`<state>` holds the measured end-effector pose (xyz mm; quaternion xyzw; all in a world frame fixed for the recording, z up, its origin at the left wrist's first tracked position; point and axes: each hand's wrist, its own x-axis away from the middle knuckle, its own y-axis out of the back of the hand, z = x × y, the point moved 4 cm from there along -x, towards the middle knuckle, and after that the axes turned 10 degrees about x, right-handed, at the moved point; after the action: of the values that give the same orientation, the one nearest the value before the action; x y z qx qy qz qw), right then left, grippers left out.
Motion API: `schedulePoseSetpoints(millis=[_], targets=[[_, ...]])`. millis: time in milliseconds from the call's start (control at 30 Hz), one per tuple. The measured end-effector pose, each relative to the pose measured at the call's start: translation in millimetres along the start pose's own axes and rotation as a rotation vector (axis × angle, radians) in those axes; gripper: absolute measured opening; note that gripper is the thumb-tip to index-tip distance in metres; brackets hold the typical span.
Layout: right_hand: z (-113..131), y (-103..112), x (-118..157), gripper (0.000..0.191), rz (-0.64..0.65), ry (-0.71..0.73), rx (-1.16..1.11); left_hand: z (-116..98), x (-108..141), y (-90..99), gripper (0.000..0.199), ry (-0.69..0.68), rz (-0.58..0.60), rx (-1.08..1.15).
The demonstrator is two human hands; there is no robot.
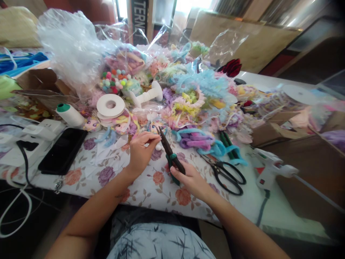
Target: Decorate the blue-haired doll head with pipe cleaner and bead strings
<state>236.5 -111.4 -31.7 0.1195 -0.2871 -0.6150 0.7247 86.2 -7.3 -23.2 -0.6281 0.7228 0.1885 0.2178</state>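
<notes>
Over the flowered tablecloth (pixel 159 177), my left hand (pixel 142 149) is closed in a pinch near the pliers' tip. What it pinches is too small to name. My right hand (pixel 190 178) is wrapped round the handles of long-nosed pliers (pixel 172 155) with black and green grips. The pliers point up and to the left, with their jaws slightly apart beside my left fingertips. Small white balls (pixel 158 147) lie just below those fingertips. Behind the hands are doll-face pieces (pixel 155 126) and a fluffy blue and purple strip (pixel 195 138).
Black scissors (pixel 229 176) and a glue gun (pixel 266 169) lie at the right, beside cardboard boxes (pixel 309 172). A black phone (pixel 63 151), power strip (pixel 20 149), thread cone (pixel 70 115) and ribbon spool (pixel 110 105) are at the left. Colourful trims (pixel 194 84) are piled behind.
</notes>
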Motion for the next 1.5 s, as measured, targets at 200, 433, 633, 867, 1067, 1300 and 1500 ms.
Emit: schedulePoseSetpoints(millis=[200,433,633,867,1067,1300,1500], targets=[[-1.7,-1.9,0.1,0.040,-0.017,0.015,0.000,1.6,0.1,-0.3,0.006,0.012,0.013,0.005],[-3.1,1.3,-0.5,0.042,-0.015,-0.011,-0.143,1.8,1.3,-2.5,0.008,0.031,0.022,-0.003],[-8.7,-2.7,-1.1,0.038,-0.082,-0.002,-0.181,-1.6,0.4,-3.7,0.011,-0.010,0.058,-0.057],[-11.1,-4.3,-4.5,0.034,-0.090,-0.041,-0.204,-1.3,1.9,-5.3,0.009,-0.011,0.065,-0.100],[-5.4,2.9,-1.4,0.041,0.002,-0.045,-0.115,1.4,0.1,-1.8,0.007,0.056,0.021,-0.079],[0.6,3.5,2.3,0.051,0.045,-0.040,-0.124,1.4,-0.5,-0.7,0.010,0.045,0.033,-0.114],[1.1,3.0,2.9,0.053,0.049,-0.026,-0.068,-0.3,0.4,-1.4,0.009,0.025,0.036,-0.123]])
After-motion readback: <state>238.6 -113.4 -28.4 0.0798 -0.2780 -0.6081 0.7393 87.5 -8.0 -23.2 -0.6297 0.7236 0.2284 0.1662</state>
